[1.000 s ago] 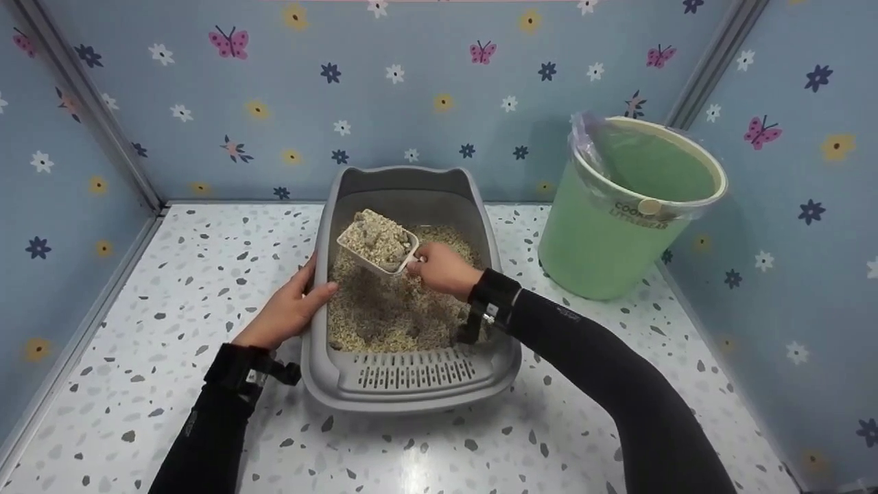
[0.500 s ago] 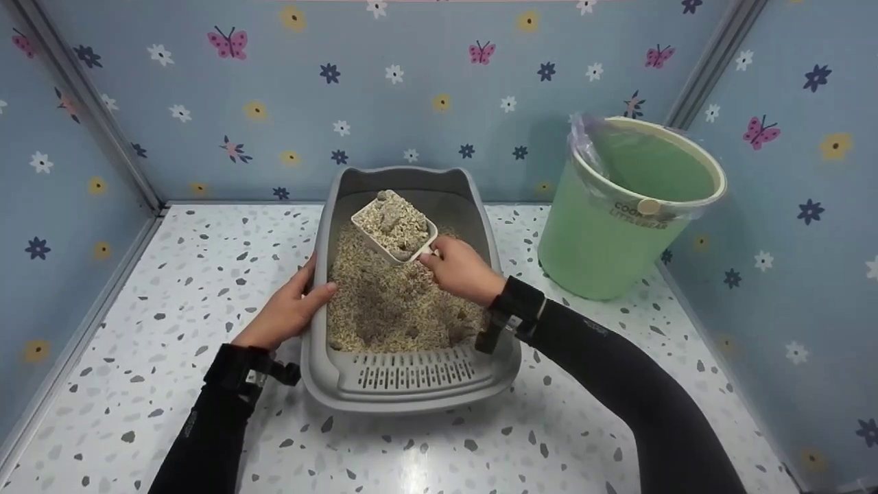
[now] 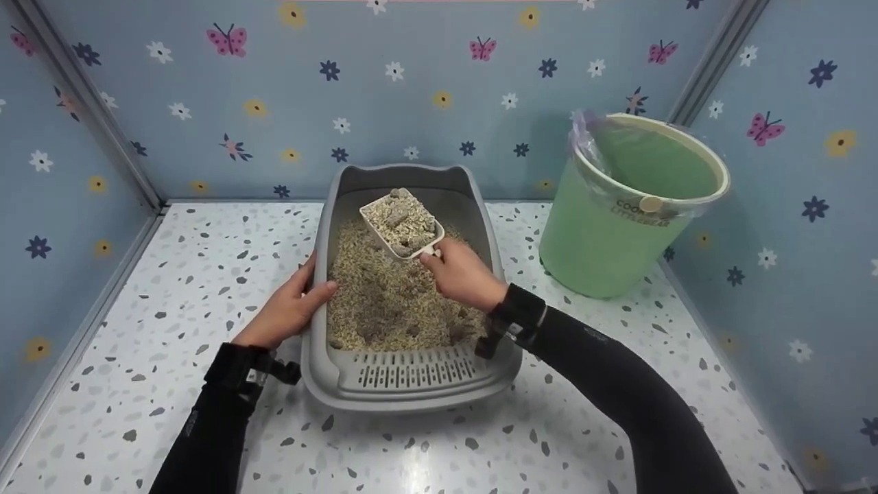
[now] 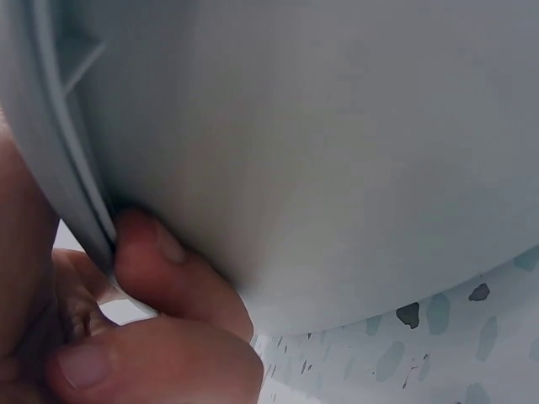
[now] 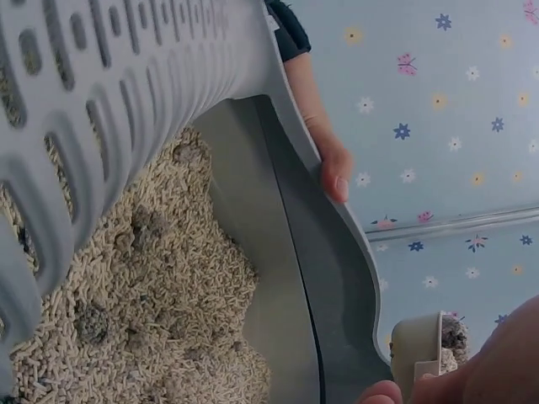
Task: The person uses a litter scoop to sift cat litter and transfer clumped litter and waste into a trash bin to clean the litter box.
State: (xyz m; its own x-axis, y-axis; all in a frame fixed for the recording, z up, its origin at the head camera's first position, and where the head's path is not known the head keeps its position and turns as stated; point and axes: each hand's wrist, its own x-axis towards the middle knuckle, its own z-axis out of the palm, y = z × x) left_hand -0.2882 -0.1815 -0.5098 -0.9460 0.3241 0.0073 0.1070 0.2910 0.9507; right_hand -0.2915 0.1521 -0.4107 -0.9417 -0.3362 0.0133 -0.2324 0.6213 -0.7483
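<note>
My right hand point(image 3: 466, 274) grips the handle of a white litter scoop point(image 5: 413, 347) held over the litter box point(image 3: 411, 401). The scoop is heaped with pale pellet litter and several greyish clumps. In the right wrist view it shows at the lower right, partly behind the hand. The grey litter box holds more pellet litter point(image 3: 391, 302), with darker clumps point(image 5: 91, 322) in it. My left hand point(image 3: 285, 312) holds the box's left rim, thumb on top. In the left wrist view its fingers point(image 4: 181, 278) curl under the rim from outside.
A green bin point(image 3: 597, 240) with a clear plastic liner stands at the back right. A slotted panel point(image 3: 415, 370) spans the near end of the box. Flowered blue walls point(image 3: 411, 89) enclose the speckled white tabletop point(image 3: 206, 274).
My right hand has carried the loaded scoop right and toward the back of the box, mostly in the first half second. The left hand stays on the rim.
</note>
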